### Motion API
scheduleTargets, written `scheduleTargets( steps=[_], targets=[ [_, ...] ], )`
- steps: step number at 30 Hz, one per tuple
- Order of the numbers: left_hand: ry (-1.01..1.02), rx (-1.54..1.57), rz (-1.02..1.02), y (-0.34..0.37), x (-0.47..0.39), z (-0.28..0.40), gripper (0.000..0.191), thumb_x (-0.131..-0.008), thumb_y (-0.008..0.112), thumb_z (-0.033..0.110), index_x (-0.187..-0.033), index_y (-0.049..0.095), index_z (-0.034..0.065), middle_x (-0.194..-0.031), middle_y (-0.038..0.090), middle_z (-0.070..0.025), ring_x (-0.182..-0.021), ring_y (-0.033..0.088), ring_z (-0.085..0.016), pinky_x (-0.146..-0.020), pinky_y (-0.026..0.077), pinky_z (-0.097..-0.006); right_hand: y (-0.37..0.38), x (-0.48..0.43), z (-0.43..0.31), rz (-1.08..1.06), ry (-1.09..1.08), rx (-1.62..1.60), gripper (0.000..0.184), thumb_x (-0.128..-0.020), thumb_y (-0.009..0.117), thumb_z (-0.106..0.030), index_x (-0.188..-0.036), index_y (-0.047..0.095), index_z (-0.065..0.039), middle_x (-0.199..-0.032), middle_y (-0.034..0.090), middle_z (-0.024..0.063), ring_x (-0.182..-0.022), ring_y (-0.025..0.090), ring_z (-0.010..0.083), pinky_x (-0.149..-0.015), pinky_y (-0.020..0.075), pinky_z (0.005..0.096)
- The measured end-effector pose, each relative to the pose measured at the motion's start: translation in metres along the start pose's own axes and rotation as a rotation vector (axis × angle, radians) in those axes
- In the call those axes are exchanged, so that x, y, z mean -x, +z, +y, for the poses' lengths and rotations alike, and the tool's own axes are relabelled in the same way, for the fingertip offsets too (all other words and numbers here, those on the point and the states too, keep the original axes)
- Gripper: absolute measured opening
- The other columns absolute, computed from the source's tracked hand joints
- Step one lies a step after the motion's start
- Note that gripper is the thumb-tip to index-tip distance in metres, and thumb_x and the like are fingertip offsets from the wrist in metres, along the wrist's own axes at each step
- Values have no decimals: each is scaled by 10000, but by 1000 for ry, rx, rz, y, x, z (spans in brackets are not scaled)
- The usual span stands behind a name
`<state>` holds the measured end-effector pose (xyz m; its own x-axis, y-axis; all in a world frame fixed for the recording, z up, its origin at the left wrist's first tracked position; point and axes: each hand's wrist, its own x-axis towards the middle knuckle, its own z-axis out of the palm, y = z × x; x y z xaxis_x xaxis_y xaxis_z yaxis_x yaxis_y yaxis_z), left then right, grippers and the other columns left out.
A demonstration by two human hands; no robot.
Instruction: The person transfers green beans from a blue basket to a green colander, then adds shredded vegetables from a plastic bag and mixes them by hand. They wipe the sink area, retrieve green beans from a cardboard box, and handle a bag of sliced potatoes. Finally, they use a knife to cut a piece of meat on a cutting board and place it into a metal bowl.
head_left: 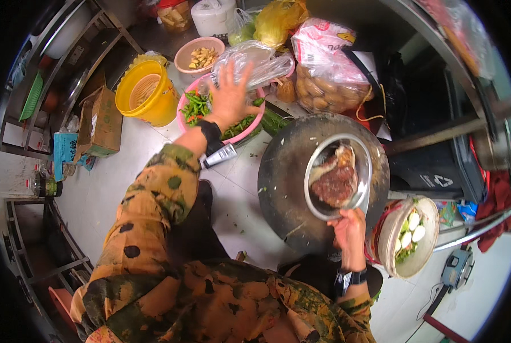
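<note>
My right hand (350,227) grips the near rim of a round metal bowl (365,158). Inside the bowl lies a piece of raw meat (335,184) with a paler strip along its upper left. Below it is a round, dark chopping block (281,188) with small scraps on top; whether the bowl rests on it I cannot tell. My left hand (231,96), fingers spread and holding nothing, reaches over a pink basin (260,119). Green peppers (195,107) and a few red bits show in that basin. Clear plastic bags (251,58) lie just beyond my left fingertips.
A yellow bucket (165,103) with a strainer inside stands left of the basin, near a cardboard box (105,122). Ginger (202,58) fills part of a pink bowl. Bagged potatoes (320,92) sit behind the block. A bucket with eggs and greens (390,244) stands right, below a black bin (427,167).
</note>
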<state>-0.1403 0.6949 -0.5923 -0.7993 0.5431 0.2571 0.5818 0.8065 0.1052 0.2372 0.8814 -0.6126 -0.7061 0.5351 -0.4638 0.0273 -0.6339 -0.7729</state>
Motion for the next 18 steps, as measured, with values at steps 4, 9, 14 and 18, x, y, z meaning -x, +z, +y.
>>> scheduleTargets(
  steps=[4,9,14,18],
  targets=[
    [-197,-49,-129,71,-59,-54,1288,-569,897,378,-1552,72,273,-1564,114,-256,-1348,370,-441,-1028,352,-618,-2,-17,-6,2,36,25,258,-850,510,-16,-1106,522,15,-1061,633,143,-787,652,263,-598,579,430],
    [-347,582,-84,119,-90,-80,1132,-700,789,115,-1548,39,135,-1331,493,-326,-1136,579,-445,-927,493,-385,10,-35,-16,-62,120,67,338,-836,507,-6,-1171,527,36,-1004,652,143,-717,665,268,-564,575,385],
    [-552,705,-233,75,-92,-88,515,-860,656,188,-1277,527,-85,-1126,635,-242,-1012,625,-275,-892,477,-371,29,-40,-13,-118,192,91,311,-855,490,-3,-1159,517,57,-1016,646,156,-748,657,245,-584,575,383],
    [-673,713,-465,26,-80,-109,509,-884,618,330,-1260,559,-8,-1157,638,-237,-1081,610,-357,-925,474,-388,47,-38,-2,-144,247,67,291,-867,498,-24,-1144,523,61,-961,652,148,-692,651,234,-607,573,373]
  ],
)
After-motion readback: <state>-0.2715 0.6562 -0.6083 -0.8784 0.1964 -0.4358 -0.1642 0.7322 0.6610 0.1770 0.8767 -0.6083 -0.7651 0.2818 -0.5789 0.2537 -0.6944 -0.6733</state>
